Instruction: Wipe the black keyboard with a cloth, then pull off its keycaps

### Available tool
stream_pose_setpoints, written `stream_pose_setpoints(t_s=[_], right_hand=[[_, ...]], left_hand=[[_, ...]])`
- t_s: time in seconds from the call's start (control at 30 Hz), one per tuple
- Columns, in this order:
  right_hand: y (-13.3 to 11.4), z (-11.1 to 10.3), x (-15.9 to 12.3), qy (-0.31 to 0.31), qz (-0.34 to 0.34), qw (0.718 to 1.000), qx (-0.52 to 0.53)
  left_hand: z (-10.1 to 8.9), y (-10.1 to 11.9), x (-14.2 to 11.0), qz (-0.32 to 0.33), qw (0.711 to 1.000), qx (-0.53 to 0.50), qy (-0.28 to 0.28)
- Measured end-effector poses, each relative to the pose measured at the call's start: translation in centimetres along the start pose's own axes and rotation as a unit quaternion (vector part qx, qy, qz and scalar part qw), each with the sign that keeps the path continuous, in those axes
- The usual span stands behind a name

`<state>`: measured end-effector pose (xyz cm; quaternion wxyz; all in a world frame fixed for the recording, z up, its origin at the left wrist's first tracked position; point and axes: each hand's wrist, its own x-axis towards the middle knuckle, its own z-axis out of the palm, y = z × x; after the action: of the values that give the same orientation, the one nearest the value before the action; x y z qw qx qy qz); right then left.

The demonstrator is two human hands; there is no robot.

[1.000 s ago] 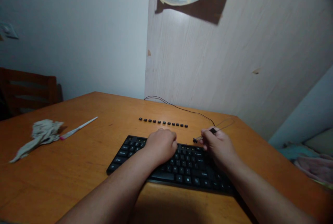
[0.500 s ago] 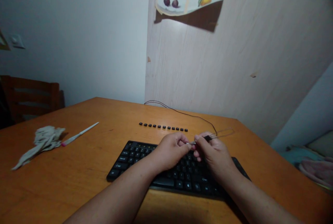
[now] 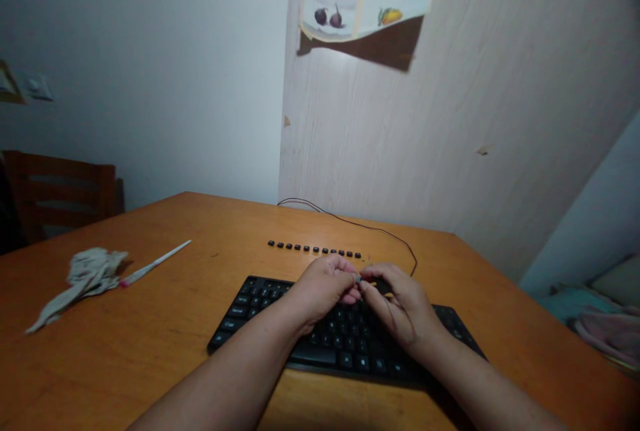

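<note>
Above the black keyboard (image 3: 330, 354), my left hand (image 3: 327, 287) pinches a tiny greyish thing (image 3: 359, 278) between thumb and finger. It is too small to name. My right hand (image 3: 400, 304) meets it there, thumb and forefinger curled close to the same spot. A thin wire loop, part of a wire keycap puller (image 3: 403, 324), runs along the inside of my right hand. Its handle is mostly hidden by the fingers. Beyond my hands, a row of several small black keycaps (image 3: 307, 249) lies on the table.
The wooden table (image 3: 225, 224) meets the wall at the back. A thin black cable (image 3: 365, 225) curves from the wall edge toward my right hand. On the left lie a crumpled cloth (image 3: 95, 271) and a white pointed stick (image 3: 160, 261). A wooden chair (image 3: 65, 184) stands behind.
The wire loop pointed out to the right past my right hand; now it is turned back against the palm. My right fingers have shifted slightly left. The camera view has tilted up a little.
</note>
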<state>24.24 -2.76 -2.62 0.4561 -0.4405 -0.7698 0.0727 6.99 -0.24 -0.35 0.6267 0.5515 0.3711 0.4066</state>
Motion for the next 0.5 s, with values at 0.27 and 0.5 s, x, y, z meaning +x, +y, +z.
stream_pose_setpoints(t_s=[0.27, 0.5], right_hand=[[-0.8, -0.7, 0.1, -0.076, -0.022, 0.988, -0.13], [3.5, -3.1, 3.4, -0.091, 0.05, 0.984, -0.146]], left_hand=[[0.0, -0.5, 0.3, -0.012, 1.0, 0.028, -0.007], [-1.8, -1.8, 1.7, 0.081, 0.961, 0.25, 0.079]])
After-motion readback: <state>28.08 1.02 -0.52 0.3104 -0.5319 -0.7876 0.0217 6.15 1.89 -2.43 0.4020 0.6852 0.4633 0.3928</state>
